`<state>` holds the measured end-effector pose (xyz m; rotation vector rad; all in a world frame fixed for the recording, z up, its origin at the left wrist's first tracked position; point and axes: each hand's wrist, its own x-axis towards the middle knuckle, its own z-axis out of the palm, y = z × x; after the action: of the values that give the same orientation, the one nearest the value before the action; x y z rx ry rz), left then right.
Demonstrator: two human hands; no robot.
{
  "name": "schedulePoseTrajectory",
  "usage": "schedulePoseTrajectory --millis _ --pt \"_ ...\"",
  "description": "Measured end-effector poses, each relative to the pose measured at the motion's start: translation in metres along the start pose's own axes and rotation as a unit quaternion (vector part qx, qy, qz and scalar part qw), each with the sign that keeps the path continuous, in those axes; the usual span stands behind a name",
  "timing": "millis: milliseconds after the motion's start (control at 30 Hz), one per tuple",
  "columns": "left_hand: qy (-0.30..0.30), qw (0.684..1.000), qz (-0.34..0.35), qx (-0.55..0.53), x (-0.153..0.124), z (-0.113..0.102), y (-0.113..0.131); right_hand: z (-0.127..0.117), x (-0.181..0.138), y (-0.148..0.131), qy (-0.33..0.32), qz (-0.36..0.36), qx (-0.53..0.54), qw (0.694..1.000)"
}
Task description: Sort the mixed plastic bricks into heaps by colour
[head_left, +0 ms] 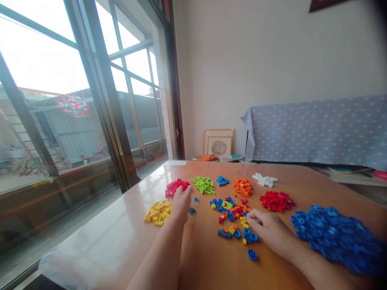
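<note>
My left hand [181, 203] reaches forward over the wooden table [211, 266], its fingers curled down at the near edge of a pink-red brick pile [174, 186], beside a yellow pile [157, 212]. My right hand [269, 229] rests on the table with its fingertips pinched together at the right edge of a mixed heap of small bricks [231, 211]. What either hand holds is too small to make out.
Sorted piles lie across the table: green [204, 184], small blue [222, 181], orange [243, 187], white [264, 179], red [276, 201], and a large blue heap [335, 235] at right. A window runs along the left. A covered sofa [317, 129] stands behind.
</note>
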<state>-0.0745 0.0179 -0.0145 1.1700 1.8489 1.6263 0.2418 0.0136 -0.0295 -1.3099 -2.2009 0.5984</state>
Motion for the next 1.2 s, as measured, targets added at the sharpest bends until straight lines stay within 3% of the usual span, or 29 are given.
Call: schedulePoseTrajectory --millis 267,400,633,867,1033,1200 --pt "-0.148 0.985 0.065 0.052 -0.021 0.033 -0.001 -0.002 0.004 0.006 0.033 0.018 -0.001 0.999" --pt "-0.176 0.969 0.104 0.141 -0.033 0.046 -0.003 -0.002 0.006 0.009 0.038 0.043 -0.014 0.998" --pt "-0.275 0.899 0.227 0.253 -0.057 0.051 0.014 -0.008 0.006 0.011 0.005 0.111 -0.089 0.99" --pt "-0.264 0.893 0.23 0.282 -0.057 0.05 0.018 -0.011 0.007 0.002 -0.001 0.145 -0.117 0.983" --pt "-0.2 0.907 0.25 0.275 -0.046 0.057 0.013 -0.008 0.01 0.006 0.012 0.149 -0.132 0.98" --pt "-0.184 0.89 0.272 0.316 -0.044 0.062 0.022 -0.008 0.011 0.007 0.019 0.148 -0.131 0.98"
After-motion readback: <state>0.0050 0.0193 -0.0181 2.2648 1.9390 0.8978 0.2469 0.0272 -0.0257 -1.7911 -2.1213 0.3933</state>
